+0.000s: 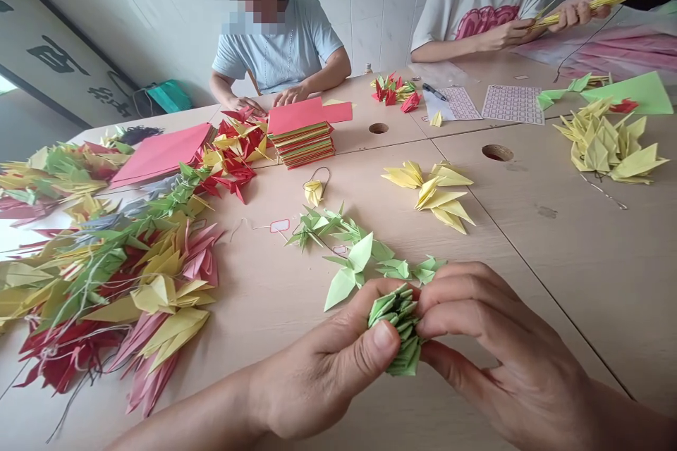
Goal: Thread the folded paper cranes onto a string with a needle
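1. Pale wooden tabletop [555,225] stretches before a tiled wall [364,0]; on its far side sit one person [280,49] and another person [486,7].
2. Green paper bundle [406,345] is at the near side, slightly right of the middle, between both hands.
3. Left hand [317,373] closes firmly around it from the left, thumb pressed on the near face – probably so the layers do not spread.
4. Right hand [508,359] has curved, half-open fingers touching its right side, perhaps for support; whether they pinch a layer, I cannot tell.
5. Loose green pieces [349,271] lie just beyond, convenient to reach; yellow pieces [431,190] lie apart, maybe for sorting colours.
6. Long axis of the bundle runs far to near, near end slightly rightward – its layers stack along it, and fingers partly hide their tips.
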`<state>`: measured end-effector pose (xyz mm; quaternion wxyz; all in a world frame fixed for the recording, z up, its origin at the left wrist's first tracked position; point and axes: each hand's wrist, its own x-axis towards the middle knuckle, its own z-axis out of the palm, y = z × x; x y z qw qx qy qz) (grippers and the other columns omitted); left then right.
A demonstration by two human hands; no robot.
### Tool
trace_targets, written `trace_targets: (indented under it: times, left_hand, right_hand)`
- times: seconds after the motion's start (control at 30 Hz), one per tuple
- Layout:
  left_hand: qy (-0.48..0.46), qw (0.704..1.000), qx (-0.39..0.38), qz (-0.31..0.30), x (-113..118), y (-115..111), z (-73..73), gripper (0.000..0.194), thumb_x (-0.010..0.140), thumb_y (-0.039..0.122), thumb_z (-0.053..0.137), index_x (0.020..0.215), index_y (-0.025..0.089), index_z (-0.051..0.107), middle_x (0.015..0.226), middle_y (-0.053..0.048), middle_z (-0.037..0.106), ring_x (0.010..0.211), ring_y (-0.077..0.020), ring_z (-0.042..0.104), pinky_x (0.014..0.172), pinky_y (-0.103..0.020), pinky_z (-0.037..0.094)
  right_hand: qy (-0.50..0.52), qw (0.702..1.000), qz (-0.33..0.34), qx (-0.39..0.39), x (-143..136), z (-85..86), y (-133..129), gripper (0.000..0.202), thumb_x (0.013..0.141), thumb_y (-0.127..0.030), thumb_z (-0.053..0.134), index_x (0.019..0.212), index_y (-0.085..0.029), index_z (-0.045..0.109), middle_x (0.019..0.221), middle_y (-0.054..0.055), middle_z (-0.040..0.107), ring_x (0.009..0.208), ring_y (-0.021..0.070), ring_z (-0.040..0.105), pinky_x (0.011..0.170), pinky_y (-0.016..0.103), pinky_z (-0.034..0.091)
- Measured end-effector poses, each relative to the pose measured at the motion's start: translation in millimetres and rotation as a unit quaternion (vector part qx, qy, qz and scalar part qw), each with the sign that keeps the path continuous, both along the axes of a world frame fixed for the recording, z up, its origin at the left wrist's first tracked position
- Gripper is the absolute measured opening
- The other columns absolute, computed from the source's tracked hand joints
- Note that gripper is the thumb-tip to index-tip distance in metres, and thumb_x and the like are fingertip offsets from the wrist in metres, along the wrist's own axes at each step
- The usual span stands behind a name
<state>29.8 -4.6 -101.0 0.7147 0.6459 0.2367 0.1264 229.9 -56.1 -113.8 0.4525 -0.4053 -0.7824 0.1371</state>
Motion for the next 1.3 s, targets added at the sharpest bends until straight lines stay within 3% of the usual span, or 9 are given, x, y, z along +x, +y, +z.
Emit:
trace_targets:
  times: [0.2, 0.33, 0.57, 0.73, 0.8, 0.9, 1.0, 1.17, 1.3]
  left_hand:
    - [-0.051, 0.998, -0.026, -0.011, 3, 4, -2.8, 0.035, 0.097, 0.041, 0.042, 0.127, 0.025, 0.048, 0.11, -0.003, 0.051, 0.109, -0.0173, 0.046, 0.098, -0.031, 0.037]
    - [-0.023, 0.999, -0.028, -0.007, 4, 0, -1.8, 0.046, 0.087, 0.038, 0.062, 0.126, 0.02, 0.045, 0.101, -0.003, 0.05, 0.089, -0.0147, 0.049, 0.087, -0.031, 0.041]
    - [-0.006, 0.998, -0.037, -0.041, 4, 2, -0.9, 0.048, 0.081, 0.034, 0.068, 0.123, 0.02, 0.048, 0.095, -0.004, 0.051, 0.082, -0.0158, 0.049, 0.072, -0.027, 0.044]
    - [-0.002, 0.993, -0.103, -0.051, 11, 3, 1.5, 0.018, 0.081, 0.023, 0.064, 0.092, 0.018, 0.05, 0.078, 0.002, 0.044, 0.069, -0.0105, 0.04, 0.061, -0.022, 0.035]
    - [0.008, 0.995, -0.095, -0.026, 12, 1, 1.7, 0.021, 0.081, 0.023, 0.062, 0.096, 0.018, 0.048, 0.081, 0.001, 0.045, 0.071, -0.0112, 0.041, 0.062, -0.023, 0.035]
    - [0.04, 0.999, 0.01, 0.025, 11, -2, 0.0, 0.033, 0.087, 0.027, 0.059, 0.115, 0.018, 0.043, 0.093, -0.003, 0.051, 0.082, -0.015, 0.046, 0.074, -0.028, 0.041]
    - [0.052, 0.992, 0.085, 0.073, 11, -4, -2.6, 0.019, 0.092, 0.033, 0.053, 0.103, 0.016, 0.052, 0.09, -0.003, 0.053, 0.084, -0.0151, 0.046, 0.079, -0.028, 0.04]
    - [0.03, 0.997, -0.03, 0.072, 13, 0, -2.4, 0.023, 0.096, 0.035, 0.048, 0.087, 0.015, 0.057, 0.075, 0.0, 0.051, 0.071, -0.0109, 0.051, 0.067, -0.022, 0.043]
    - [0.067, 0.996, -0.003, 0.056, 14, 0, -1.4, 0.031, 0.094, 0.041, 0.05, 0.081, 0.014, 0.059, 0.07, 0.001, 0.052, 0.068, -0.0106, 0.052, 0.064, -0.022, 0.044]
  right_hand:
    - [-0.002, 1.0, 0.029, -0.01, 0, 1.8, 1, 0.02, 0.081, -0.001, 0.061, 0.092, -0.018, 0.059, 0.083, 0.002, 0.065, 0.083, 0.0141, 0.059, 0.076, 0.028, 0.05]
    - [0.001, 0.999, 0.035, -0.022, 1, -1.7, -1, 0.023, 0.08, 0.0, 0.06, 0.093, -0.02, 0.056, 0.084, 0.001, 0.063, 0.088, 0.0141, 0.058, 0.078, 0.027, 0.05]
    - [0.007, 0.995, -0.026, -0.095, 2, -11.2, -7, 0.049, 0.084, -0.016, 0.061, 0.13, -0.025, 0.044, 0.119, 0.008, 0.05, 0.115, 0.019, 0.051, 0.094, 0.029, 0.051]
    - [0.024, 0.989, 0.02, -0.143, 2, -7.3, -6, 0.038, 0.084, -0.016, 0.061, 0.119, -0.029, 0.053, 0.119, 0.003, 0.053, 0.111, 0.0145, 0.055, 0.088, 0.021, 0.053]
    - [0.023, 0.991, 0.012, -0.134, 1, -6.5, -5, 0.034, 0.082, -0.014, 0.062, 0.112, -0.028, 0.055, 0.115, 0.003, 0.056, 0.111, 0.0156, 0.054, 0.092, 0.024, 0.052]
    - [0.041, 0.992, -0.007, -0.121, 0, -7.0, -3, 0.027, 0.081, -0.014, 0.061, 0.104, -0.026, 0.055, 0.107, 0.002, 0.059, 0.108, 0.016, 0.055, 0.093, 0.025, 0.05]
    - [0.061, 0.986, -0.044, -0.148, 0, -8.7, -2, 0.023, 0.084, -0.02, 0.061, 0.105, -0.027, 0.054, 0.105, 0.002, 0.059, 0.104, 0.0155, 0.057, 0.088, 0.023, 0.052]
    - [0.034, 0.962, -0.055, -0.264, 3, -7.9, -5, 0.024, 0.086, -0.042, 0.059, 0.103, -0.026, 0.053, 0.087, 0.001, 0.058, 0.08, 0.017, 0.06, 0.064, 0.026, 0.055]
    - [0.049, 0.951, -0.02, -0.305, 2, -3.7, -4, 0.035, 0.084, -0.058, 0.058, 0.09, -0.023, 0.058, 0.069, -0.002, 0.056, 0.059, 0.0131, 0.053, 0.046, 0.021, 0.046]
